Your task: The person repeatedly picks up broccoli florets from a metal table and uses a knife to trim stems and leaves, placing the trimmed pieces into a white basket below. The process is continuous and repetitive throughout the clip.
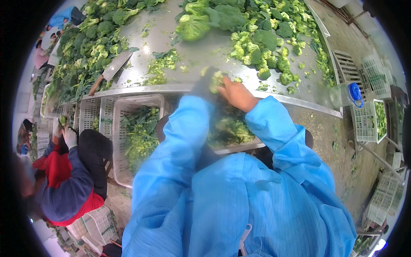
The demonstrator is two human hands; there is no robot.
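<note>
Over the near edge of the metal table (192, 62), my left hand (204, 82) in a dark glove is blurred and grips a pale green broccoli piece (215, 83). My bare right hand (239, 95) meets that piece from the right, its fingers closed around a thin tool that looks like a small knife, mostly hidden. Below both hands, a crate (229, 149) between my knees holds broccoli trimmings (231, 130). Cut florets (257, 53) are heaped on the table to the right, and large broccoli heads (196, 25) lie farther back.
A wooden-handled cleaver (115, 66) lies at the table's left, beside piled broccoli (93, 38). A white crate of leaves (119, 141) stands left of my legs. A gloved co-worker (70, 180) sits at far left. A blue-lidded plastic jar (348, 94) is by the right corner.
</note>
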